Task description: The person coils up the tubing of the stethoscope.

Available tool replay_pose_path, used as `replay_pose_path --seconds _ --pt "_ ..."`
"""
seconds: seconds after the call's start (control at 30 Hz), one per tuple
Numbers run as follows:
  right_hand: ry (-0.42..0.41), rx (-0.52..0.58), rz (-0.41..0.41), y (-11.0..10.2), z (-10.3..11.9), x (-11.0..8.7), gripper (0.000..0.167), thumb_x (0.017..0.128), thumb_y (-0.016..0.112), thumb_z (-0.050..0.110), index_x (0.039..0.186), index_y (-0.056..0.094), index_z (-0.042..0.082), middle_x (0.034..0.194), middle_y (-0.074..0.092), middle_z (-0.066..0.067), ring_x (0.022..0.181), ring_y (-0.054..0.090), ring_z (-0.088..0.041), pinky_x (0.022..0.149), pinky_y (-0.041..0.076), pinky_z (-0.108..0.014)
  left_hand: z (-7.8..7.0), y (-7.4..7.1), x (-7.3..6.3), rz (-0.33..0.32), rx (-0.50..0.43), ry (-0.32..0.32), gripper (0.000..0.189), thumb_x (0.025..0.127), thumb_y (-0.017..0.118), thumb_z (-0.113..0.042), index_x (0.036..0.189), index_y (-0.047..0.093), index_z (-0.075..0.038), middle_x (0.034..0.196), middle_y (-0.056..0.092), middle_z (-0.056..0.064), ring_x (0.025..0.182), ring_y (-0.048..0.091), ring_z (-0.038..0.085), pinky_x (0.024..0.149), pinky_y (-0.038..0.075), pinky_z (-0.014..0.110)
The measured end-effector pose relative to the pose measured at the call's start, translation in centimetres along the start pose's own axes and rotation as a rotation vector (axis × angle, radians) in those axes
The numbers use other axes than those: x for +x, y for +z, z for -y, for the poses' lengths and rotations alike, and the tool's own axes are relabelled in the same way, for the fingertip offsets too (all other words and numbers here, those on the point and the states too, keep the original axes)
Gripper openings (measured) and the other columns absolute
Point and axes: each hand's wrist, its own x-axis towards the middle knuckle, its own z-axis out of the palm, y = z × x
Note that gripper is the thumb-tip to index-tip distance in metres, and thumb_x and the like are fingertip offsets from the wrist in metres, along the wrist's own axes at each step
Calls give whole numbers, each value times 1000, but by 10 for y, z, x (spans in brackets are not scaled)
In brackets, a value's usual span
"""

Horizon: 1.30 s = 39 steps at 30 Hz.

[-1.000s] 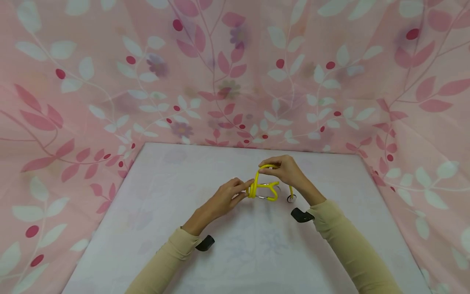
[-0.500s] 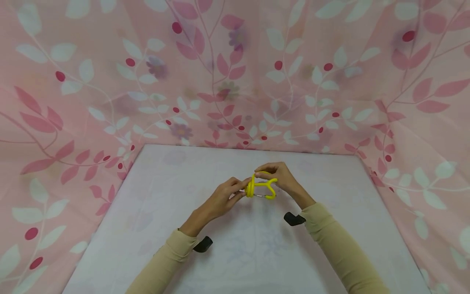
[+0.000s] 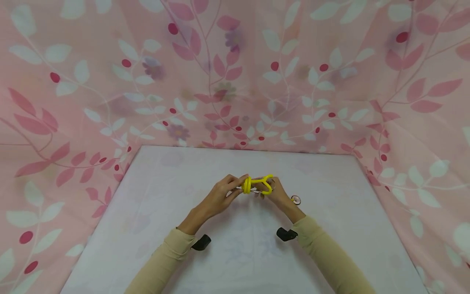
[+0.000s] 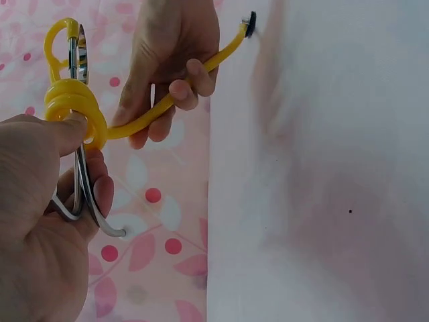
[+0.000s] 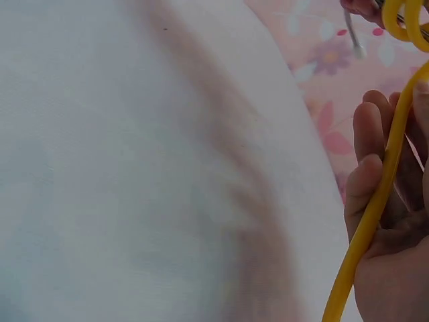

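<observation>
A person's two hands work a yellow stethoscope (image 3: 246,185) held above the far half of a white-covered table (image 3: 235,261), its glossy, rubbery tubing (image 5: 379,194) wrapped in a tight, rounded coil (image 4: 70,94) around the slim, polished metal ear tubes (image 4: 86,181). The left hand (image 3: 217,197) grips the coil and the metal, thumb pressed against the yellow loops, fingers curled in behind; below the grip, one silvery tube sweeps out in a smooth curve to a small, pale tip. The right hand (image 3: 278,192) holds the loose length of tubing, its fingers bent around the smooth cord and its thumb laid against it. Past that hand, the line ends in a round, flat, dark-rimmed chest piece (image 3: 295,199); at the opposite end, the tubing splits into a soft Y-shaped fork (image 3: 267,182). Beige cloth sleeves (image 3: 327,257) cover the forearms, with a blocky black device (image 3: 286,234) by each wrist. Behind hangs creased pink fabric (image 3: 205,87) printed with pointed leaves, thin stems and round red berries.
</observation>
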Motion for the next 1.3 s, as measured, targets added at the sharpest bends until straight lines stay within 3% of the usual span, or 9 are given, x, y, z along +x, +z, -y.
replay_pose_path --seconds 0.1,0.2,0.33,0.57,0.93,1.17,1.3 --pt "1 10 5 6 -7 -3 32 98 59 10 124 63 -8 102 70 -32 75 70 -42 61 56 -39 2 2 0 -8 7 -8 59 90 68 -4 145 49 -15 101 61 14 83 57 14 67 55 35" --pt "-72 -10 48 12 -16 -3 34 99 58 10 126 61 -8 105 68 -33 80 68 -50 65 57 -47 5 3 1 -21 29 -24 60 89 69 -3 145 50 -15 101 61 14 82 56 14 67 55 33" --pt "-145 -55 54 20 -29 -3 35 99 57 15 128 60 -5 104 71 -28 78 70 -45 69 57 -54 8 3 3 -39 48 -57 59 90 68 -5 144 51 -18 102 62 14 81 56 14 67 55 32" --pt "-143 -146 1 27 -34 -11 37 99 58 27 123 67 1 101 75 -16 74 71 -36 64 59 -40 12 0 7 -39 52 -108 57 91 67 -9 145 50 -19 102 62 16 82 56 15 69 56 37" --pt "-167 -226 8 38 -26 -33 43 93 67 22 130 62 0 91 76 -17 66 66 -37 51 52 -28 26 -3 12 -42 88 -181 59 91 68 -13 145 49 -24 102 62 14 86 61 15 73 57 29" --pt "-148 -294 -1 47 -13 -52 43 90 70 14 130 61 0 84 74 -20 66 68 -32 59 57 -37 33 -7 12 -34 98 -213 59 91 68 -12 145 49 -25 101 61 12 86 63 15 75 57 25" --pt "-162 -334 -11 49 -6 -60 40 89 70 8 127 62 -4 78 73 -17 64 69 -32 56 55 -26 34 -7 12 -34 92 -200 60 89 70 -9 144 50 -24 101 62 9 86 61 15 72 56 25"
